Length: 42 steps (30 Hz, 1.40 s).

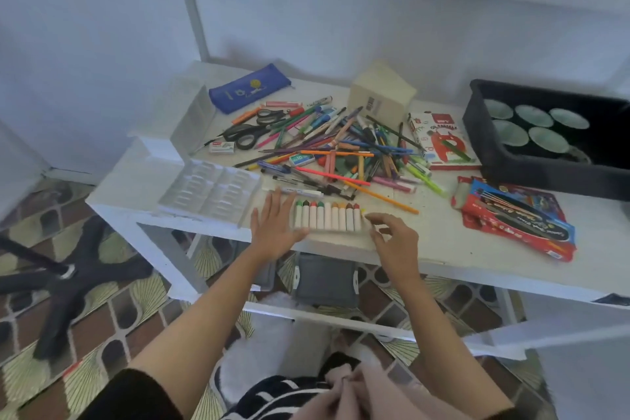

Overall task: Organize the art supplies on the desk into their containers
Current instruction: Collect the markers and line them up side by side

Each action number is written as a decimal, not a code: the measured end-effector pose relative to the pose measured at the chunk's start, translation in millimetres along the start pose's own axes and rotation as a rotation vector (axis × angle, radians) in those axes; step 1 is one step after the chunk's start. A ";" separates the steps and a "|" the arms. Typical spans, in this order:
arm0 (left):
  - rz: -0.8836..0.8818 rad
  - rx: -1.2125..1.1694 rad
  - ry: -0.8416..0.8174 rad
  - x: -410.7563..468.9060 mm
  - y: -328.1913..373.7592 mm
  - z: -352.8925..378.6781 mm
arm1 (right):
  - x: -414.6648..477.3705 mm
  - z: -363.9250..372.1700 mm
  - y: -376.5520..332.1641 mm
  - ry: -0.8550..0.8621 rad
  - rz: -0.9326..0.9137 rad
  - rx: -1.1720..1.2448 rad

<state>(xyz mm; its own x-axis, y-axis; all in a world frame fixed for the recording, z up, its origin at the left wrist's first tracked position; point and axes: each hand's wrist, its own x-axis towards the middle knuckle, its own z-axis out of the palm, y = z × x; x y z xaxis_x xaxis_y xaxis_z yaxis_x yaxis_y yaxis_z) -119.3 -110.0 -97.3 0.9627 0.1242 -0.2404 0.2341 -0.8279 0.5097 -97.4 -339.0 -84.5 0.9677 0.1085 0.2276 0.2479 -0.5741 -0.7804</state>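
A row of several oil pastels (327, 216) in white wrappers lies side by side near the desk's front edge. My left hand (274, 223) rests flat against the row's left end, fingers spread. At the row's right end my right hand (393, 235) hovers with fingers curled and apart, holding nothing. An empty white plastic pastel tray (211, 193) sits just left of my left hand. Behind the row sprawls a heap of pens, pencils and markers (341, 147).
Black scissors (250, 133), a blue pencil case (250, 87), a cream box (380, 92), an oil pastel box (441, 141), a red pencil pack (514, 215) and a black bin of paint pots (552, 133) stand on the white desk (443, 242). A chair base (64, 278) stands left.
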 end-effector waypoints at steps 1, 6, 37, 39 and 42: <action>0.001 -0.003 0.002 -0.1 -0.6 0.5 | -1.8 1.2 0.1 -0.012 0.001 -0.007; 0.012 -0.013 0.020 -1.8 -2.3 2.0 | 1.7 2.2 3.9 -0.075 -0.057 -0.092; -0.035 -0.296 0.157 -2.9 1.9 8.9 | 198.5 8.0 -9.0 -0.404 -0.161 -0.042; -0.055 -0.308 0.155 -2.3 2.2 9.1 | 229.1 17.9 -16.7 -0.463 -0.229 -0.101; -0.055 -0.352 0.168 -3.2 0.1 10.0 | 280.6 38.4 -26.9 -0.515 -0.284 -0.226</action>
<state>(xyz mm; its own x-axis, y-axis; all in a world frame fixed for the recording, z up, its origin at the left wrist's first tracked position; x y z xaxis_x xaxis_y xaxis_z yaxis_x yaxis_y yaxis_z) -123.7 -115.9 -104.7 0.9495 0.2748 -0.1515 0.2899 -0.5832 0.7588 169.2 -261.9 -22.0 0.7776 0.6264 0.0545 0.5371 -0.6168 -0.5754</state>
